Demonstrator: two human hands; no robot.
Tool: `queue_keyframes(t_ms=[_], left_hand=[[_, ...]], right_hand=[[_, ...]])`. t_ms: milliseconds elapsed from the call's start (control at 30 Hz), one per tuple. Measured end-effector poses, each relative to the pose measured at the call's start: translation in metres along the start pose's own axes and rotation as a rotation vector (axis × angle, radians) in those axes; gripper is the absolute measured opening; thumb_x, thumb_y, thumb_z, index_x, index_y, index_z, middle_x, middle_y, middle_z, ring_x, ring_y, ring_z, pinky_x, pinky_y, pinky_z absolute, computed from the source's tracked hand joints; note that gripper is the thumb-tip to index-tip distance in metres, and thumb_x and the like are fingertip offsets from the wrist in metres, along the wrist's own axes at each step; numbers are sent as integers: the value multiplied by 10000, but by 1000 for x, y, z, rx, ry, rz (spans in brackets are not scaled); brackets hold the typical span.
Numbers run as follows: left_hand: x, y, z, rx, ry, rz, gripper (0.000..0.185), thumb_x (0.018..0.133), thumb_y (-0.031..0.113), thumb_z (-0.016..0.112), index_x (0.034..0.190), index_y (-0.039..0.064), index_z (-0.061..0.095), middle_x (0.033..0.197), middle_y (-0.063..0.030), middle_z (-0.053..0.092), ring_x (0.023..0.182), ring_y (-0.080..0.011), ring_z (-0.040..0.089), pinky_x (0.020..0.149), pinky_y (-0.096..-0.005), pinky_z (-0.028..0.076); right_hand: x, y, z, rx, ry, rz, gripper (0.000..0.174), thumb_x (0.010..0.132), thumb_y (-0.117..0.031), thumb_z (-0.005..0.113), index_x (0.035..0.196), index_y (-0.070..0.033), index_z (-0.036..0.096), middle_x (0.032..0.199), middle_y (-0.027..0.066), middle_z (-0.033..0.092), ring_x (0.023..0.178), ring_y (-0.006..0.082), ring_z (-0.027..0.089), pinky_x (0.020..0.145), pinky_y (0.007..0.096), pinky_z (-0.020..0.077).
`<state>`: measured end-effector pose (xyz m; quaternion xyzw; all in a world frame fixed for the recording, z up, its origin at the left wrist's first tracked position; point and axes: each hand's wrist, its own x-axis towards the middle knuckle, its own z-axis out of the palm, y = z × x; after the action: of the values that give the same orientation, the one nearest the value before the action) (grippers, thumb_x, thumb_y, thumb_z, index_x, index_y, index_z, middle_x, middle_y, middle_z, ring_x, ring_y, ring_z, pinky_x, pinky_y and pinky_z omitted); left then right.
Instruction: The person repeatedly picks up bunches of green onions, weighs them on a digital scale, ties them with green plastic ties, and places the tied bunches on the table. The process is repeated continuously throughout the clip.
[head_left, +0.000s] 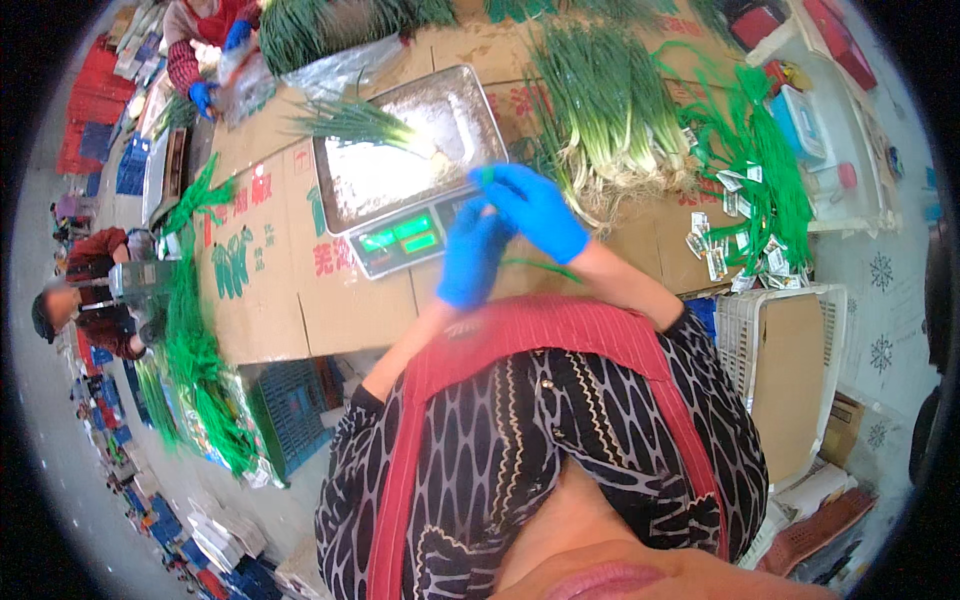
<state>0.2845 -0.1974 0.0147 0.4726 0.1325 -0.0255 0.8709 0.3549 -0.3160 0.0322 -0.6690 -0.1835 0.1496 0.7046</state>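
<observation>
My left hand (472, 259) and my right hand (536, 214), both in blue gloves, meet at the fingers in front of the digital scale (379, 251). A small bit of green shows at the right fingertips, but blur hides what it is. Below the right hand lies a thin green strand (540, 267). On the scale's metal pan (360, 176) rests a small bunch of scallions (375, 127), roots toward the right. A large pile of scallions (615, 112) lies right of the scale, its roots facing me. The scale's green display is lit.
Cardboard (262, 322) covers the table. Green mesh bags with tags (772, 172) hang over the right side, above a white plastic crate (832, 315). More green mesh (187, 322) hangs at the left edge. A co-worker's blue-gloved hand (202, 97) is at upper left; another person (97, 292) is farther left.
</observation>
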Motion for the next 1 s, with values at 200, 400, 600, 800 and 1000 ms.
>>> queue_keyframes(t_ms=[200, 400, 600, 800, 1000], left_hand=[[-8, 19, -5, 239, 114, -111, 302, 936, 235, 538, 1176, 60, 480, 1074, -64, 559, 957, -143, 544, 853, -330, 459], [-6, 33, -10, 397, 50, 158, 233, 853, 157, 669, 988, 31, 526, 903, -60, 600, 789, -118, 581, 698, -259, 480], [-12, 17, 4, 433, 94, 22, 186, 878, 166, 631, 999, 37, 572, 726, 4, 565, 597, -63, 484, 556, -219, 422], [-14, 12, -14, 533, 14, -264, 280, 881, 211, 619, 1123, 69, 628, 734, 5, 580, 543, -54, 447, 476, -219, 393], [-12, 24, -33, 437, 338, 28, 168, 834, 198, 674, 927, 61, 650, 718, -2, 570, 553, -67, 458, 482, -228, 380]], right_hand=[[7, -1, 3, 84, -21, 60, 212, 916, -162, 523, 1000, -32, 668, 903, 66, 646, 769, 137, 575, 696, 281, 469], [-10, 11, -6, -94, -170, 120, 149, 910, -112, 549, 980, -8, 629, 821, 40, 604, 732, 96, 551, 671, 247, 465], [-14, 22, -17, 90, 214, 40, 122, 886, -109, 584, 949, -11, 620, 786, 42, 602, 696, 88, 540, 649, 245, 461], [3, 18, -9, -370, -68, -61, 152, 882, -184, 595, 970, -68, 639, 777, 73, 619, 698, 95, 569, 616, 261, 472], [-3, 12, -10, -154, 40, 90, 175, 868, -159, 621, 954, -7, 625, 773, 38, 610, 670, 94, 549, 629, 258, 461]])
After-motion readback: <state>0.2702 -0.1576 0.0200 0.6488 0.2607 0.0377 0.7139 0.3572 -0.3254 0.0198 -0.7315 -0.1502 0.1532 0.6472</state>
